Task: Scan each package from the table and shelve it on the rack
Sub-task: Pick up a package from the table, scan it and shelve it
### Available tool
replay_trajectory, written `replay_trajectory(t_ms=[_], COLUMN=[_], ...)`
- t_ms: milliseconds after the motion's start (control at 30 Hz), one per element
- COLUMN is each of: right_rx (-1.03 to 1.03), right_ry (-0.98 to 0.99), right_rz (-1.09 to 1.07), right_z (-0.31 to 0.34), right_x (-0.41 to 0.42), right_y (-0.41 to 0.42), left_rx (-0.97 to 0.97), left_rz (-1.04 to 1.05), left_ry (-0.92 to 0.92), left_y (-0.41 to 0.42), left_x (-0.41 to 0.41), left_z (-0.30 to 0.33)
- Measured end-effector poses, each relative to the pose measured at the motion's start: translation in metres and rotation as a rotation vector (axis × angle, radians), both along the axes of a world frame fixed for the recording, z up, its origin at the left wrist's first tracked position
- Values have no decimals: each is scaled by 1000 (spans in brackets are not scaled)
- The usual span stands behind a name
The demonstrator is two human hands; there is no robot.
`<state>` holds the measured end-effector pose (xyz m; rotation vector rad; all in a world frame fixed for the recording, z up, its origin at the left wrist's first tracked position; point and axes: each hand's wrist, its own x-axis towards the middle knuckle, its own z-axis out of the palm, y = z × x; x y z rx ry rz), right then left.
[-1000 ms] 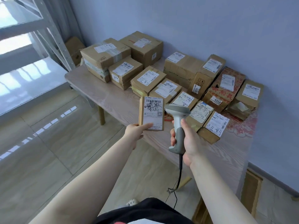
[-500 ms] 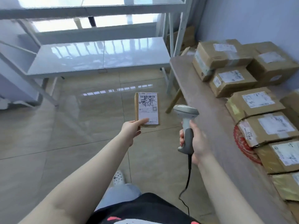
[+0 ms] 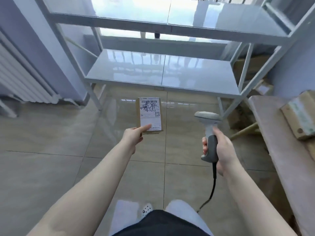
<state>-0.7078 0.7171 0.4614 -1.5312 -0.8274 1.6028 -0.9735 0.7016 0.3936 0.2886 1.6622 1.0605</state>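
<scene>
Head view: the person is facing the rack (image 3: pixel 163 82), whose shelves are bare.
Left hand (image 3: pixel 133 137): it is pinching the package (image 3: pixel 150 114) by its lower edge, label up, in the air before the lower shelf.
Right hand (image 3: pixel 219 147): it is gripping the scanner (image 3: pixel 208 132), well apart from the package.
Table (image 3: pixel 279 150): at the right, carrying another box (image 3: pixel 301 113).
Advice: I think it is best to lay the package flat and deep on the shelf, keeping the label up.

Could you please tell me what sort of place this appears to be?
Probably a small parcel sorting room: a bare metal rack, a labelled package in the left hand, and a barcode scanner.
</scene>
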Motion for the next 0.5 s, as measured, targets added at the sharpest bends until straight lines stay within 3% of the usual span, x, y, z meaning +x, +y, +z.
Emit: replay_trajectory(t_ms=[500], right_rx=[-69], right_ry=[30], right_rz=[269], right_z=[18], right_x=[-236], right_y=[213], left_rx=[112], left_rz=[268], left_ry=[-6], left_y=[148], left_x=[-204], left_z=[8])
